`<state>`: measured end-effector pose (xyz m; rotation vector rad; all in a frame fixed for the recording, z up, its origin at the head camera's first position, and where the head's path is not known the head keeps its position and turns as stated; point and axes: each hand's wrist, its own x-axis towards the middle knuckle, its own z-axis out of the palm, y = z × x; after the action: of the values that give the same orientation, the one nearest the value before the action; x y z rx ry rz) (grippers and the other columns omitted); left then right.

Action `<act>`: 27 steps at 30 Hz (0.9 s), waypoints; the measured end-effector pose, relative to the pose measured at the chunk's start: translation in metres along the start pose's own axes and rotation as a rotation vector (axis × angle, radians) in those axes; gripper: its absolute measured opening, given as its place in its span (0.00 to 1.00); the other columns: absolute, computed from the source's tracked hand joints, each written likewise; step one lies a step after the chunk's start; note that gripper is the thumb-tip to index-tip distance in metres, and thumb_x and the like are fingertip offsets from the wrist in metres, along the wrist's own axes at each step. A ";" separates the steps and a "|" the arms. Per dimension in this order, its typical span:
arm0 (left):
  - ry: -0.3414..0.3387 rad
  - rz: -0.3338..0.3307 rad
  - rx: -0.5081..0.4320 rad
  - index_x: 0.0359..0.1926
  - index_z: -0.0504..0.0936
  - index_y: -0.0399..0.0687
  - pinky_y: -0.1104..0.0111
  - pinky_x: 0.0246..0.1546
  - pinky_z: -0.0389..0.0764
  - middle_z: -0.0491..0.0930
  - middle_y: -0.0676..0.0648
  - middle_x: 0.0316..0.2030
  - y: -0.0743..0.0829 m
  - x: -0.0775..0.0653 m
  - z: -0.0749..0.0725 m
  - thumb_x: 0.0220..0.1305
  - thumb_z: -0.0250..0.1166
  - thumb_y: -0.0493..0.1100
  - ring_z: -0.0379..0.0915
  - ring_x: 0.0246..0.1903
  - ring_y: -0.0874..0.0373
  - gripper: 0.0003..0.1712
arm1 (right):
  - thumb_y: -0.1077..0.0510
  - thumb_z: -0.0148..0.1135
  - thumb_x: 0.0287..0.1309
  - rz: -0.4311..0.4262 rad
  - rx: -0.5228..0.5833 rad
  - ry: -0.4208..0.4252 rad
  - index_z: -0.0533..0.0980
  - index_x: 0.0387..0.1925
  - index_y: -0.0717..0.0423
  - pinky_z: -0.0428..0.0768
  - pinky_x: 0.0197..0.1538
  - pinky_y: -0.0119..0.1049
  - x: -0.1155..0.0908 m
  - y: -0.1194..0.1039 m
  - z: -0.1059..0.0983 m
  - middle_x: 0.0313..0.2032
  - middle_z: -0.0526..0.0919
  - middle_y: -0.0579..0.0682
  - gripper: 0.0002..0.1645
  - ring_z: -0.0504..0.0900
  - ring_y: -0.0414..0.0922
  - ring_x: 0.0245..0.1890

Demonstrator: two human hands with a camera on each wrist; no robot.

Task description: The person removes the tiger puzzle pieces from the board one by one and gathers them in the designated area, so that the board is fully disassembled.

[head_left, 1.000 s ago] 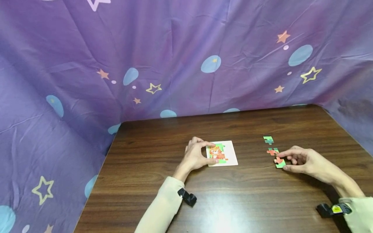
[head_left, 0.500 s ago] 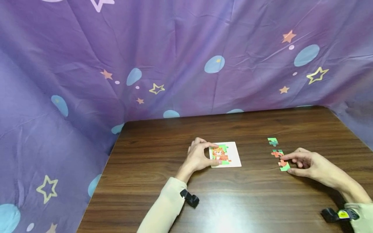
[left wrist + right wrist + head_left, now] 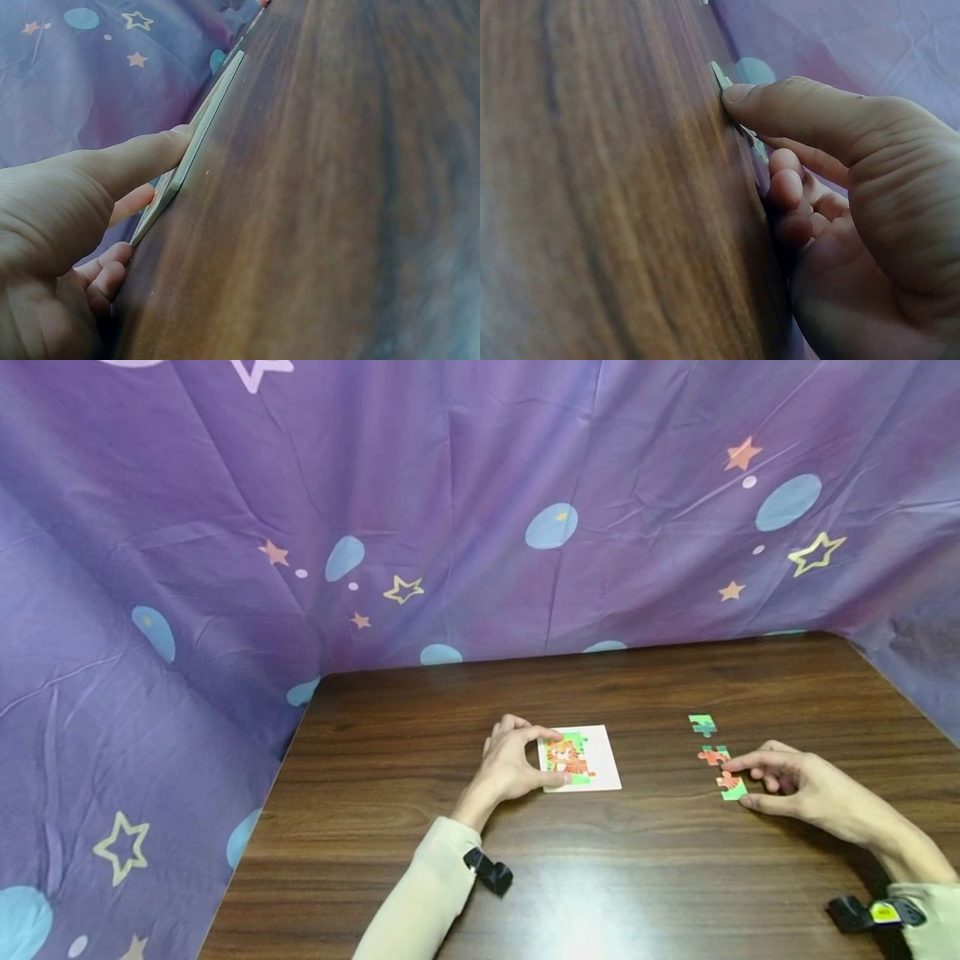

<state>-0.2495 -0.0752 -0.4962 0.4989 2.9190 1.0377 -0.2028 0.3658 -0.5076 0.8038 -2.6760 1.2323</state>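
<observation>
In the head view a white square puzzle board (image 3: 606,760) lies on the table, its left part filled with joined pieces of a tiger picture (image 3: 567,758). My left hand (image 3: 506,764) holds the board from the left, thumb and index finger spread over the joined pieces. Seen from the left wrist, the thumb (image 3: 154,154) presses on the board near its edge. To the right, my right hand (image 3: 813,785) pinches an orange and green puzzle piece (image 3: 729,783) between thumb and index finger. That piece lies at the table surface, close beside an orange and teal piece (image 3: 712,756).
Farther back lies a green and teal piece (image 3: 702,724). The brown wooden table (image 3: 420,718) reaches back to a purple curtain (image 3: 480,527) with stars and blue ovals. Black cameras (image 3: 489,872) sit on both wrists.
The head view shifted slightly between one second and half a second ago, moving the whole scene a little to the right in it. Both hands keep their places on the board and piece.
</observation>
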 end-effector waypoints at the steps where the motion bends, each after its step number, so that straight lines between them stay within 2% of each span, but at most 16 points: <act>1: 0.000 -0.005 0.000 0.67 0.89 0.64 0.55 0.66 0.70 0.75 0.47 0.61 0.000 0.000 0.000 0.50 0.91 0.55 0.70 0.62 0.51 0.40 | 0.72 0.82 0.56 -0.007 -0.002 -0.004 0.87 0.58 0.52 0.69 0.32 0.35 0.000 0.000 0.000 0.37 0.75 0.47 0.29 0.72 0.40 0.34; 7: 0.013 -0.037 -0.023 0.67 0.86 0.60 0.51 0.70 0.69 0.75 0.46 0.64 -0.003 0.002 0.003 0.49 0.91 0.54 0.71 0.66 0.47 0.43 | 0.71 0.83 0.55 -0.010 -0.018 0.006 0.88 0.58 0.50 0.70 0.33 0.34 0.001 -0.001 0.002 0.37 0.75 0.47 0.29 0.73 0.40 0.34; 11: 0.027 -0.037 -0.058 0.66 0.86 0.61 0.50 0.71 0.69 0.75 0.46 0.64 -0.009 0.003 0.007 0.47 0.92 0.53 0.70 0.66 0.46 0.43 | 0.71 0.83 0.55 -0.012 -0.013 0.007 0.88 0.58 0.50 0.70 0.33 0.35 0.002 -0.004 0.002 0.37 0.75 0.47 0.29 0.72 0.40 0.33; 15: 0.015 -0.040 -0.042 0.67 0.86 0.61 0.51 0.71 0.69 0.75 0.46 0.64 -0.005 0.001 0.001 0.48 0.92 0.54 0.71 0.66 0.47 0.43 | 0.70 0.83 0.55 0.000 0.002 0.002 0.88 0.59 0.49 0.70 0.33 0.35 0.003 -0.008 0.002 0.37 0.76 0.47 0.30 0.73 0.40 0.33; 18: -0.001 -0.050 -0.024 0.67 0.86 0.59 0.52 0.71 0.69 0.75 0.47 0.64 0.000 -0.001 -0.004 0.50 0.91 0.54 0.71 0.67 0.47 0.43 | 0.68 0.82 0.59 0.025 0.014 -0.014 0.87 0.60 0.51 0.72 0.33 0.35 0.003 -0.009 0.001 0.38 0.77 0.48 0.28 0.74 0.39 0.34; 21: 0.003 -0.047 -0.033 0.67 0.86 0.59 0.52 0.71 0.69 0.75 0.47 0.64 0.000 -0.002 -0.002 0.50 0.91 0.53 0.71 0.66 0.48 0.43 | 0.67 0.78 0.66 0.083 0.043 -0.021 0.85 0.63 0.54 0.75 0.32 0.35 0.002 -0.010 -0.004 0.38 0.81 0.49 0.25 0.78 0.37 0.34; 24: 0.001 -0.045 -0.035 0.67 0.86 0.58 0.52 0.71 0.68 0.75 0.47 0.64 0.002 -0.002 -0.002 0.50 0.91 0.53 0.70 0.66 0.49 0.43 | 0.65 0.73 0.72 0.145 0.074 -0.005 0.83 0.66 0.58 0.78 0.31 0.36 0.002 -0.012 -0.008 0.38 0.84 0.48 0.23 0.82 0.36 0.34; 27: -0.003 -0.052 -0.033 0.68 0.86 0.59 0.52 0.72 0.68 0.75 0.48 0.64 0.002 -0.001 -0.001 0.50 0.91 0.54 0.70 0.65 0.50 0.43 | 0.63 0.70 0.76 0.171 0.075 0.024 0.82 0.66 0.60 0.79 0.31 0.36 0.007 -0.017 -0.011 0.39 0.88 0.47 0.21 0.84 0.36 0.34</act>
<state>-0.2480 -0.0745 -0.4941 0.4214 2.8905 1.0765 -0.2020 0.3612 -0.4866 0.5735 -2.7426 1.3763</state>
